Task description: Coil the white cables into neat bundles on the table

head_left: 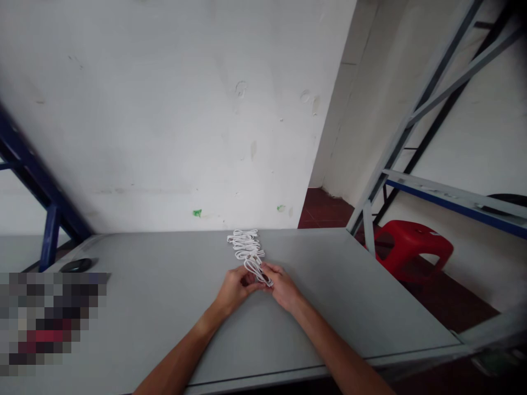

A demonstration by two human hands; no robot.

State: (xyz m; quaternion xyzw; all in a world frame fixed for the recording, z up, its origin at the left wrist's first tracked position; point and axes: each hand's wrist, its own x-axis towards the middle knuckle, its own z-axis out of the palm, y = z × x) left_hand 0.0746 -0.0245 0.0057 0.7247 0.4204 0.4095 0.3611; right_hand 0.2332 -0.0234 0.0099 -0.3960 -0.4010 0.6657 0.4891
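Note:
A coiled white cable point(252, 267) is between my two hands, just above the grey table point(164, 307). My right hand point(284, 287) is closed on its right side, with the thumb lying over the loops. From the other side, my left hand point(234, 288) has curled fingers, and its thumb reaches across to the lower end of the same coil. Part of the cable is hidden by the fingers. Just beyond my hands, several more coiled white cables point(246, 241) lie in a row running toward the wall.
A black computer mouse point(76, 265) sits at the table's left, beside a blurred-out patch. The white wall point(206, 137) stands behind the table. Blue metal framing point(51, 225) rises at the left. A red plastic stool point(415, 247) is on the floor at the right, by a metal frame.

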